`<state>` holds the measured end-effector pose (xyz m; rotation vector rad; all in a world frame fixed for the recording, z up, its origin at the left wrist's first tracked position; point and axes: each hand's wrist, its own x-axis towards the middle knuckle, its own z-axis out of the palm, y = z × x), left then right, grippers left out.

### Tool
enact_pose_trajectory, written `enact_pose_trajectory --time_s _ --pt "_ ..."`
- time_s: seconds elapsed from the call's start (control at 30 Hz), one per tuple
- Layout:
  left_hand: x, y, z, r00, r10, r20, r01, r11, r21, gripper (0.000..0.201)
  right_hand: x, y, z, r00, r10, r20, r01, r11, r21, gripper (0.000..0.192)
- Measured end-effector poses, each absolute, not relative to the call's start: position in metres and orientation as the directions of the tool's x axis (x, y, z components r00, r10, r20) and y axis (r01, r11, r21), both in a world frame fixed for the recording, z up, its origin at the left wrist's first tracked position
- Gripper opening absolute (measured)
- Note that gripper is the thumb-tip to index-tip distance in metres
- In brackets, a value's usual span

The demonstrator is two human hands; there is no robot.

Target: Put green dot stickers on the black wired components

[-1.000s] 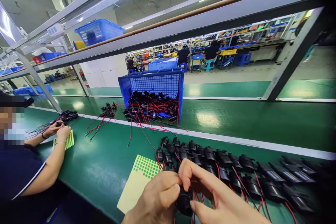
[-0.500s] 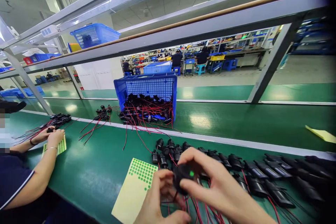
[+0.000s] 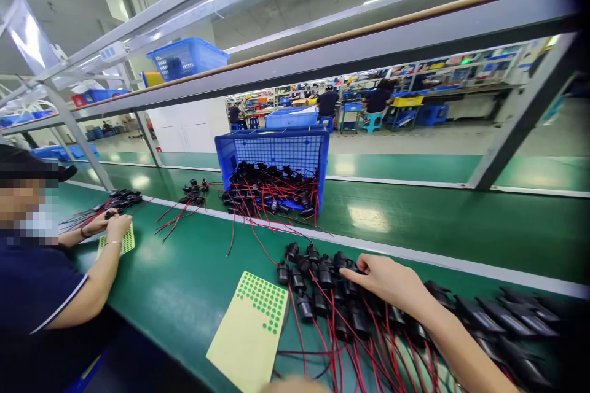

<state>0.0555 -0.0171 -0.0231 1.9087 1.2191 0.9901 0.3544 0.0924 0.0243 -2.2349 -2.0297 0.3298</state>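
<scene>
My right hand (image 3: 387, 279) reaches over the rows of black cylindrical parts (image 3: 325, 273), which have red and black wire leads. Its thumb and curled fingers close around one black part (image 3: 354, 275), mostly hidden beneath the hand. Of my left hand (image 3: 295, 385), only a blurred bit shows at the bottom edge, its fingers out of sight. Just above it lies a pale yellow sheet (image 3: 242, 344) with green round stickers (image 3: 262, 298) on its upper part. Wire leads from the parts spread toward the front of the bench.
A blue crate (image 3: 271, 138) tipped on its side spills more wired black parts. To the left, a co-worker's hands (image 3: 113, 227) hold a small black part above another sticker sheet (image 3: 126, 242). A metal shelf rail (image 3: 322, 55) crosses above the green bench (image 3: 175, 282).
The black part with a green sticker, held between both hands before, is no longer visible there. My right hand moved up to the rows; my left hand dropped almost out of view. The view shifted left.
</scene>
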Motion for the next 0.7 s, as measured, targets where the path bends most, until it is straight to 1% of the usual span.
enact_pose_trajectory --time_s 0.1,0.17,0.23,0.33,0.4,0.5,0.57,0.63,0.7 --pt "0.028 0.02 -0.025 0.158 0.972 0.176 0.631 -0.237 0.739 0.03 0.353 0.097 0.018 0.1 0.991 -0.086 0.976 -0.114 -0.186 0.037" --pt "0.013 0.043 -0.025 0.071 0.989 0.133 0.729 -0.142 0.67 0.033 0.353 0.097 0.016 0.102 0.994 -0.03 0.978 -0.106 -0.181 0.038" --pt "0.005 0.059 -0.027 0.01 0.996 0.091 0.777 -0.064 0.626 0.036 0.352 0.095 0.016 0.103 0.993 0.056 0.978 -0.091 -0.185 0.035" --pt "0.002 0.071 -0.032 -0.008 0.999 0.033 0.781 -0.014 0.624 0.035 0.348 0.091 0.017 0.085 0.98 0.182 0.976 -0.045 -0.213 0.027" --pt "0.004 0.074 -0.035 0.004 1.0 0.005 0.753 -0.006 0.658 0.033 0.343 0.087 0.02 0.047 0.968 0.247 0.969 0.016 -0.248 0.027" --pt "0.006 0.072 -0.036 0.013 0.999 -0.044 0.664 0.024 0.748 0.031 0.331 0.079 0.026 -0.038 0.943 0.331 0.942 0.144 -0.302 0.029" --pt "0.007 0.067 -0.031 0.047 0.995 -0.091 0.553 0.05 0.832 0.026 0.318 0.069 0.03 -0.114 0.915 0.387 0.909 0.253 -0.33 0.028" --pt "0.011 0.059 -0.022 0.127 0.983 -0.132 0.401 0.071 0.913 0.024 0.301 0.056 0.034 -0.205 0.872 0.444 0.857 0.38 -0.349 0.024" --pt "0.019 0.049 -0.01 0.221 0.965 -0.139 0.253 0.081 0.964 0.036 0.281 0.043 0.036 -0.297 0.81 0.506 0.783 0.51 -0.357 0.021"
